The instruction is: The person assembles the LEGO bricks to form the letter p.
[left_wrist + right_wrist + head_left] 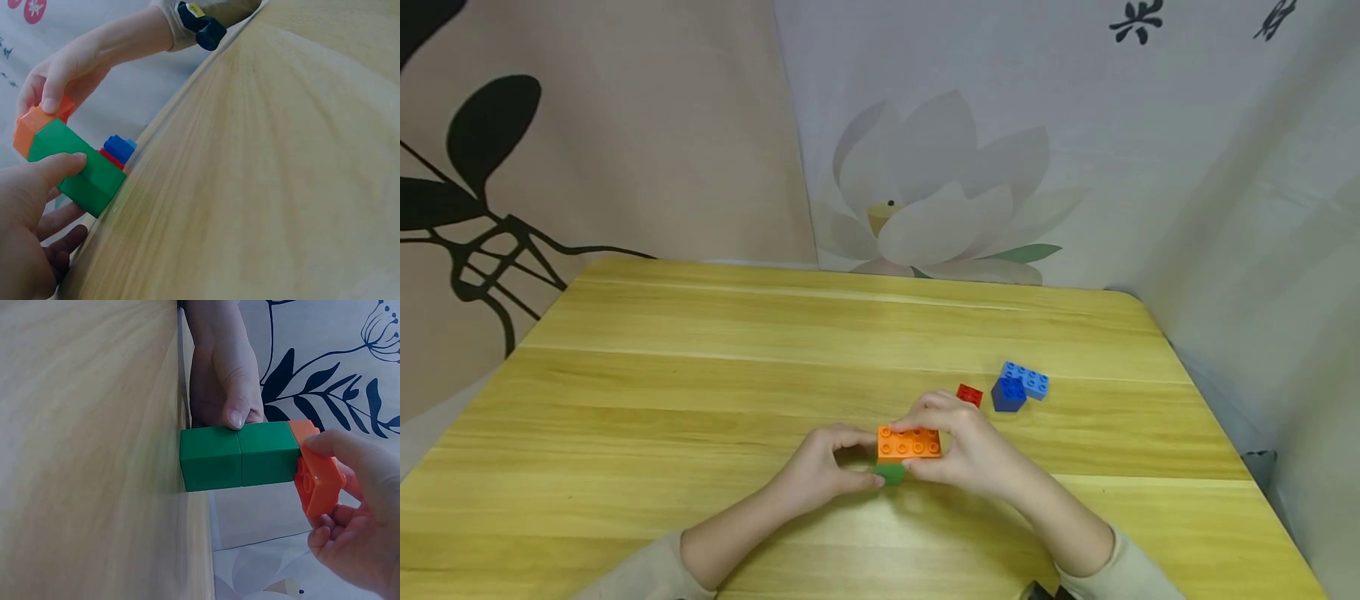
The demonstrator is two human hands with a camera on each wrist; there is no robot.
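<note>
Two green blocks (211, 460), one stacked on the other, stand upright on the table. My left hand (820, 472) holds them between thumb and fingers from the left side. On top lies an orange brick (910, 447) with two rows of studs. It overhangs the green blocks to the right, and the right wrist view shows part of its hollow underside. My right hand (967, 443) pinches the orange brick between thumb and fingers. Whether the orange brick is pressed fully down I cannot tell.
Just beyond my right hand lies a red brick (970, 393). To its right are a dark blue block (1008, 396) and a lighter blue brick (1036, 383), close together. The wooden table (700, 333) ends at printed curtains (700, 125) behind.
</note>
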